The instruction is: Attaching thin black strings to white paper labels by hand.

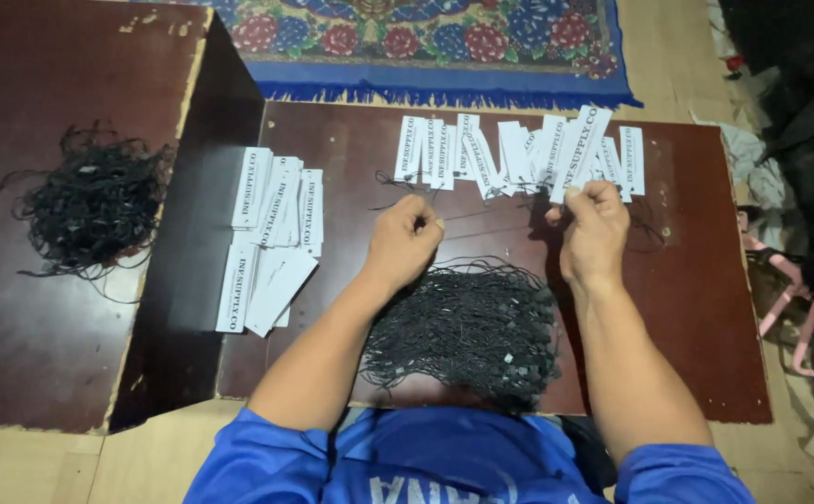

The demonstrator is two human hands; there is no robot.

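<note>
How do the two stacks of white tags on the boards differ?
The far row of tags is fanned in a long line along the board's far edge, with the right hand holding one; the left pile of tags lies in a compact, overlapping heap, untouched. Both are narrow white printed strips on dark wood.

held tag: a narrow white card tag (577, 149) with dark print, tilted, pinched at its lower end by the right hand (593, 229)
far row: white tags (481, 149) of the same shape, fanned and overlapping along the far edge of the dark brown bench (705, 308)
left stack: loose white tags (271, 238) at the bench's left end, some overlapping
</note>
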